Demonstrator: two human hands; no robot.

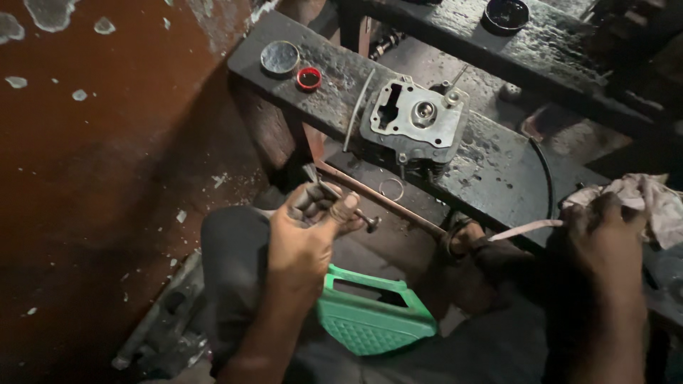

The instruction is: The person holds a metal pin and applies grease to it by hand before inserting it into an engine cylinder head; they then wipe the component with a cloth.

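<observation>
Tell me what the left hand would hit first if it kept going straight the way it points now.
Probably the dark workbench edge below the grey engine head. The left hand, holding a valve, points up and right towards it; depth is unclear.

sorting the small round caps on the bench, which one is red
The smaller cap is red, a ring with a dark centre. It lies just right of the larger grey metal lid on the black bench.
</observation>
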